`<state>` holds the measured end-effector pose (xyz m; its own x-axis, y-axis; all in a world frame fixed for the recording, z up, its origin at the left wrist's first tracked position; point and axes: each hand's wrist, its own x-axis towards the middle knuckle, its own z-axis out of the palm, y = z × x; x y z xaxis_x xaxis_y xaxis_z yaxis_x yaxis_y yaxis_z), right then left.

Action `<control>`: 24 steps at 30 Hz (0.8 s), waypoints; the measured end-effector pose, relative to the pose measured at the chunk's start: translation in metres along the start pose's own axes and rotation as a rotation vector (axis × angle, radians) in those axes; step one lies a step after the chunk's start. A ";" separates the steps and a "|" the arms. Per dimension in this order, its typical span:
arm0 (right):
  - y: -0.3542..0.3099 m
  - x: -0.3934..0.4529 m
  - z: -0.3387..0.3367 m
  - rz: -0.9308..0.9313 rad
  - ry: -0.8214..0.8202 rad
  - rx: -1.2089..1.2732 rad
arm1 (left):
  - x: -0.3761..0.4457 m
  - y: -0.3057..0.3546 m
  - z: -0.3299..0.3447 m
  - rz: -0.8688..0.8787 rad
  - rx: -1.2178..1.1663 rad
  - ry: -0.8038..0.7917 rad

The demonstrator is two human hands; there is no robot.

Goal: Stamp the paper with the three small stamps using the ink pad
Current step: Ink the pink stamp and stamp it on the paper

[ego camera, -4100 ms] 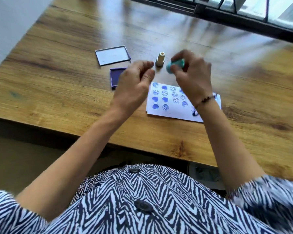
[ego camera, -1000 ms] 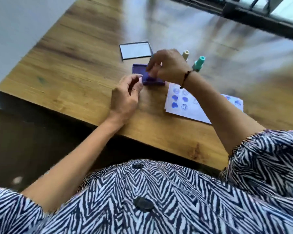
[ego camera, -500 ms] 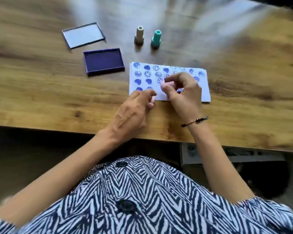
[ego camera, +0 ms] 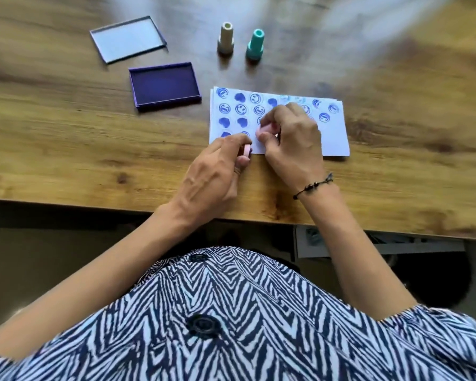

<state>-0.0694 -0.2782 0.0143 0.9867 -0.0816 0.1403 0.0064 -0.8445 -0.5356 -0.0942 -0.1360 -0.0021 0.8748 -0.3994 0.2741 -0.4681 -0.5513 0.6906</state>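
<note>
The white paper (ego camera: 334,133) lies on the wooden table (ego camera: 66,144), covered with several blue smiley and heart prints. My right hand (ego camera: 291,141) rests over its lower middle and pinches a small pink stamp (ego camera: 263,130) against the sheet. My left hand (ego camera: 217,171) sits at the paper's lower left corner, holding a small pink cap (ego camera: 247,151) between the fingertips. The open purple ink pad (ego camera: 164,85) lies left of the paper. A beige stamp (ego camera: 226,38) and a teal stamp (ego camera: 254,45) stand upright behind the paper.
The ink pad's clear lid (ego camera: 128,38) lies at the back left. The table's front edge (ego camera: 94,206) runs just below my wrists. A grey bracket (ego camera: 368,244) shows under the table at the right.
My right hand went from the ink pad to the paper with the pink stamp. Over the last half second it has stayed pressed on the paper's lower middle, my left hand beside it.
</note>
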 end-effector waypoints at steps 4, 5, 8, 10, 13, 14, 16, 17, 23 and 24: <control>-0.003 0.002 0.001 -0.068 -0.035 -0.093 | 0.000 -0.001 -0.001 -0.022 -0.027 -0.010; -0.004 0.003 0.002 -0.100 -0.057 -0.136 | 0.000 -0.002 -0.001 -0.028 -0.036 -0.011; -0.008 0.008 0.001 -0.160 -0.140 -0.239 | -0.003 -0.005 -0.001 -0.069 -0.072 -0.005; -0.008 0.014 -0.002 -0.167 -0.192 -0.263 | -0.004 -0.007 0.000 -0.106 -0.110 -0.009; -0.010 0.019 -0.005 -0.177 -0.234 -0.257 | -0.004 -0.008 0.000 -0.141 -0.150 -0.016; -0.010 0.019 -0.005 -0.177 -0.233 -0.258 | -0.004 -0.009 0.000 -0.142 -0.155 -0.017; -0.010 0.017 -0.004 -0.173 -0.220 -0.275 | -0.005 -0.009 0.001 -0.141 -0.157 -0.022; -0.010 0.017 -0.003 -0.172 -0.216 -0.279 | -0.005 -0.009 0.001 -0.141 -0.158 -0.024; -0.009 0.016 -0.001 -0.180 -0.222 -0.256 | -0.006 -0.010 0.001 -0.123 -0.134 -0.033; -0.009 0.015 -0.001 -0.181 -0.217 -0.251 | -0.006 -0.010 0.000 -0.118 -0.127 -0.034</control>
<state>-0.0543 -0.2726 0.0217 0.9849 0.1719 0.0200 0.1701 -0.9407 -0.2935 -0.0951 -0.1284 -0.0109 0.9170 -0.3630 0.1652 -0.3411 -0.4994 0.7964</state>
